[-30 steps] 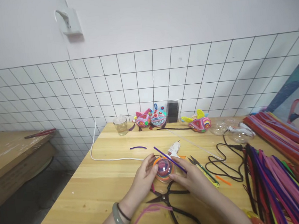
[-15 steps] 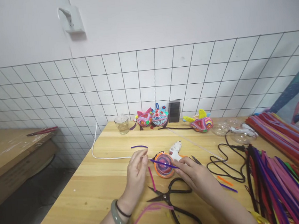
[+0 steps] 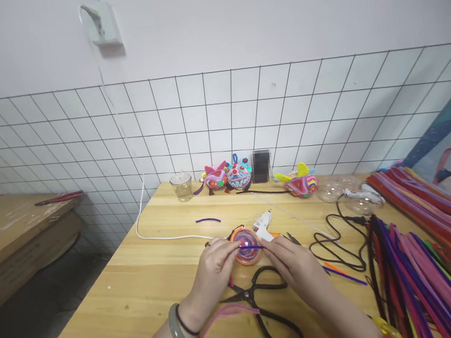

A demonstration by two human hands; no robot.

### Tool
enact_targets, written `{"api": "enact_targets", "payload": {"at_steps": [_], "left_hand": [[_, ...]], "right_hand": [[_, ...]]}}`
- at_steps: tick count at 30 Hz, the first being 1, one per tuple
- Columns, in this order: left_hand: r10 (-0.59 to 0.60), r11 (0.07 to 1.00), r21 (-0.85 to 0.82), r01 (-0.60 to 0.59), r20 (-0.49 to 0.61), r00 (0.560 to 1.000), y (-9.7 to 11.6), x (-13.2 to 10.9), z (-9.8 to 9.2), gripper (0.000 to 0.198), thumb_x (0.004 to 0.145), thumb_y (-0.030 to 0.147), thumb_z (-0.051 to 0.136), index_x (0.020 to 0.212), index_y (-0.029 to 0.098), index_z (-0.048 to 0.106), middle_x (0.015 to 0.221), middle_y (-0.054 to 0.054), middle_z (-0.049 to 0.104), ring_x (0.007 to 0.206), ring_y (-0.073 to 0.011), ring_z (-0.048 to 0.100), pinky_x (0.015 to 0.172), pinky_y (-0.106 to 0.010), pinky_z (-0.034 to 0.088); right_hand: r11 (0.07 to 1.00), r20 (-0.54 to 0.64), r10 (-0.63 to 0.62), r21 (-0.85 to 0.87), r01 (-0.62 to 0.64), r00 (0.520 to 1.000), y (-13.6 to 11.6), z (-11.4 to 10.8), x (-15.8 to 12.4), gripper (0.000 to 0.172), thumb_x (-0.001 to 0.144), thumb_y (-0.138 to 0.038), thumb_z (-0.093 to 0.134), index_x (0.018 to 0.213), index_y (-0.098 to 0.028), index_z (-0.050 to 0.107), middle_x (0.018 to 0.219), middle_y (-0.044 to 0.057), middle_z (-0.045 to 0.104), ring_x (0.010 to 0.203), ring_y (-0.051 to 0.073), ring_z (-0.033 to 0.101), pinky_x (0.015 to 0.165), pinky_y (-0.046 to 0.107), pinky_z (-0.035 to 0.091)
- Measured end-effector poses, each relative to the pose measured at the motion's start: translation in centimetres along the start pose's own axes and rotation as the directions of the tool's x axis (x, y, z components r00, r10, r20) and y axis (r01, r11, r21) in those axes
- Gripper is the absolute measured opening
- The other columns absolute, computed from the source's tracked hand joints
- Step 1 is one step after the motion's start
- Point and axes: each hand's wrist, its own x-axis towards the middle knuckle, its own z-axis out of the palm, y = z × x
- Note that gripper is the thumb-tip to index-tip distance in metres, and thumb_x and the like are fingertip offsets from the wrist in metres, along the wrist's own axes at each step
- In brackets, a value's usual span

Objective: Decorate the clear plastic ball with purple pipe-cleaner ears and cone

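Note:
A short purple pipe cleaner [image 3: 251, 247] is stretched between my two hands. My left hand [image 3: 218, 261] pinches its left end and my right hand [image 3: 288, 258] pinches the right one. Just behind it on the table sits a round clear plastic piece [image 3: 245, 235] with an orange rim and purple and pink coils. Black-handled scissors [image 3: 249, 295] lie spread apart below my hands. A pink pipe cleaner [image 3: 233, 310] rests by the blades, and another pink piece is mostly hidden by my left hand. Behind my right hand lies a white glue gun [image 3: 262, 222].
Bundles of coloured pipe cleaners [image 3: 416, 273] cover the right side. A black cable [image 3: 334, 238] loops beside them. Along the wall stand a glass cup [image 3: 182, 187], several colourful animal-like ornaments [image 3: 239, 175] and clear plastic shells [image 3: 330, 191]. One purple piece [image 3: 208, 220] lies further back.
My left hand has moved right and closed on the free left end of the purple pipe cleaner. The strip now runs more level. My right hand keeps its grip.

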Motion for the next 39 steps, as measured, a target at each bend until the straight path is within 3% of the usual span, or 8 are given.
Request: {"api": "enact_targets", "payload": {"at_steps": [27, 39], "left_hand": [[-0.005, 1.0, 0.021, 0.005, -0.005, 1.0, 0.4, -0.37, 0.51, 0.022, 0.079, 0.012, 0.057, 0.098, 0.019, 0.066, 0.081, -0.005, 0.071, 0.078, -0.0171, 0.062, 0.07, -0.03, 0.051], [-0.037, 0.999, 0.02, 0.037, -0.002, 0.999, 0.54, -0.28, 0.55, 0.019, 0.079, 0.013, 0.057, 0.093, 0.018, 0.067, 0.077, -0.005, 0.07, 0.074, -0.0173, 0.062, 0.066, -0.029, 0.051]], "right_hand": [[0.999, -0.09, -0.041, 0.003, 0.041, 0.995, -0.86, 0.64, 0.17, 0.022, 0.092, -0.019, 0.043, 0.103, -0.016, 0.061, 0.079, 0.008, 0.066, 0.069, 0.015, 0.064, 0.061, 0.024, 0.052], [1.0, -0.059, -0.018, 0.0, 0.018, 0.998, -0.56, 0.78, -0.01, 0.023, 0.092, -0.018, 0.044, 0.108, -0.018, 0.06, 0.085, 0.009, 0.067, 0.074, 0.016, 0.065, 0.065, 0.025, 0.053]]}}
